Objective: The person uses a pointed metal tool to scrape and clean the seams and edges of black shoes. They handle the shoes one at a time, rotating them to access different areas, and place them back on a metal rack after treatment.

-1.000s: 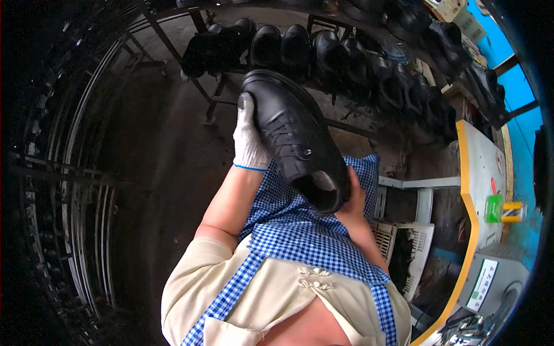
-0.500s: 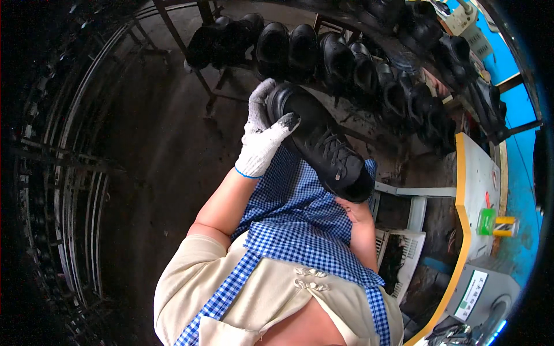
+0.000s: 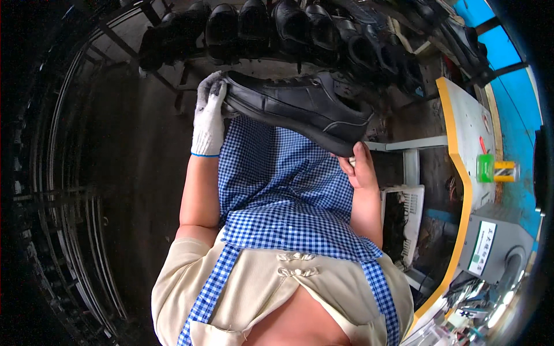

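A black lace-up leather shoe [image 3: 283,101] is held sideways in front of my apron, its toe to the left and its heel to the right. My left hand [image 3: 211,109], in a white knitted glove with dark fingertips, is closed around the toe. Against the heel end of the sole, my bare right hand [image 3: 360,167] has its fingers curled and thumb up. Between thumb and fingers shows a small pale thing [image 3: 352,162], too little of it visible to name. The shoe's far side is hidden.
A rack with several black shoes [image 3: 253,26] runs across the far side. To the right stands a white table with a yellow edge [image 3: 456,144], bearing a green and yellow container [image 3: 486,168] and a grey machine [image 3: 496,242]. A white plastic crate [image 3: 412,225] sits below it.
The shoe has turned from top-up and slanting to nearly level, now showing its side and sole edge. My right hand has come out from behind the heel. The view has shifted.
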A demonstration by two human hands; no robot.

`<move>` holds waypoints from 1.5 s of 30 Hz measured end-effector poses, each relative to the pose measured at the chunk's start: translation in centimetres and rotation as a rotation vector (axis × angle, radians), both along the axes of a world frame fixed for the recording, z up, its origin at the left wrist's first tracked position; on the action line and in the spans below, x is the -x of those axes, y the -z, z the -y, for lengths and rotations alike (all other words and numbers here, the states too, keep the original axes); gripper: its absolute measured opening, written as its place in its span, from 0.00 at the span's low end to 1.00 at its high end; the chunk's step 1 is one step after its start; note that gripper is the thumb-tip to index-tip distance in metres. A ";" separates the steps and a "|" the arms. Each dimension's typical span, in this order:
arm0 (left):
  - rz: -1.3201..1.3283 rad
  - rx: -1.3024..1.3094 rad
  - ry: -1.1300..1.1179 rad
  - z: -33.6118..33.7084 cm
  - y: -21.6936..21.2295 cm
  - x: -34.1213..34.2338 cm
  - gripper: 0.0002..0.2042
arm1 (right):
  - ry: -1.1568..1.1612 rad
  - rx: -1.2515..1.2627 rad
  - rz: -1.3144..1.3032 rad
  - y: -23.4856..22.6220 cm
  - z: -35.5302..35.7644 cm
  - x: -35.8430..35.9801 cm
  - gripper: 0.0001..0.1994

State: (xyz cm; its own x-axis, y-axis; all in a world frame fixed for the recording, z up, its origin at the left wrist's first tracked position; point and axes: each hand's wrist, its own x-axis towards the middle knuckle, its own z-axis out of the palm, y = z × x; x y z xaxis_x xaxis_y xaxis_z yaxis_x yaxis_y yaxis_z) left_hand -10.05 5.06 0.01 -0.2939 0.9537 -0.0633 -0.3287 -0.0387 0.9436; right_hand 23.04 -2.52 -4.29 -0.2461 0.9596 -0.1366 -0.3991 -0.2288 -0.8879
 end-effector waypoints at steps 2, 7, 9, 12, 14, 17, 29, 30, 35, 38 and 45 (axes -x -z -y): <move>0.018 0.020 0.010 0.0 0.7 0.1 0.17 | 0.059 0.049 0.035 -0.1 0.4 0.7 0.27; -0.009 0.019 0.146 0.1 0.9 -0.4 0.19 | 0.238 0.114 -0.013 -2.1 0.9 1.4 0.30; 0.096 -0.092 0.216 1.1 0.0 -1.3 0.21 | 0.321 0.073 -0.065 -2.9 0.5 0.2 0.29; 0.061 -0.071 0.358 1.6 2.6 -0.7 0.24 | 0.444 -0.067 -0.102 -3.7 0.2 -1.8 0.29; 0.022 -0.075 0.358 2.2 1.0 -1.9 0.23 | 0.529 -0.200 -0.116 -4.9 0.6 -3.6 0.29; 0.036 0.010 0.407 2.6 2.3 -1.7 0.19 | 0.682 -0.335 -0.224 -5.6 1.2 -7.0 0.27; 0.075 0.180 0.479 5.4 3.5 -1.8 0.15 | 1.281 -0.716 0.028 -17.9 -16.1 -11.6 0.29; 0.091 0.178 0.498 5.4 3.7 -2.1 0.16 | 1.283 -0.718 0.079 -17.8 -18.0 -13.0 0.29; 0.045 0.174 0.485 6.7 4.4 -1.8 0.15 | 1.175 -0.418 0.423 -16.4 -22.8 -14.1 0.38; 0.014 0.207 0.476 7.0 4.1 -1.8 0.14 | 1.243 -0.554 0.327 -12.4 -24.8 -14.9 0.36; 0.012 0.218 0.532 7.2 3.9 -1.3 0.16 | 1.164 -0.722 0.705 -12.8 -24.4 -5.5 0.48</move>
State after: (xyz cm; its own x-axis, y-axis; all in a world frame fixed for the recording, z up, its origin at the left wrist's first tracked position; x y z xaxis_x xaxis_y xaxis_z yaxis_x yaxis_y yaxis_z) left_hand -8.70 -2.12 -3.93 0.2248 0.9348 -0.2749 -0.2606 0.3296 0.9075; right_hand 28.57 21.91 8.51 0.5747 0.4790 0.6635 0.4889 0.4493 -0.7478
